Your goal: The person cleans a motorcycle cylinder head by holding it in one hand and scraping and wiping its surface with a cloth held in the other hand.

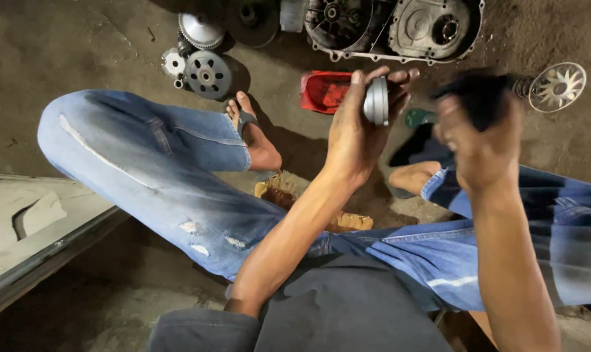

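- Head view: my left hand (359, 124) was closed around a round grey metal part (376, 101), fingers curled over its rim, and held it up on edge above the floor (80, 45), between my knees.
- My right hand (481, 140) was blurred; it seemed to be closed around a dark object (479, 94) just to the right of the metal part, though I could not tell what that object was.
- I sat low in torn blue jeans (165, 176), my left foot (253, 133) in a sandal on the floor.
- Below the metal part lay a red tray (325, 91).
- Farther off lay a perforated metal disc (207, 73), a toothed round piece (201, 29) and an engine cover (432, 29).
- A finned fan wheel (558, 86) lay to the right.
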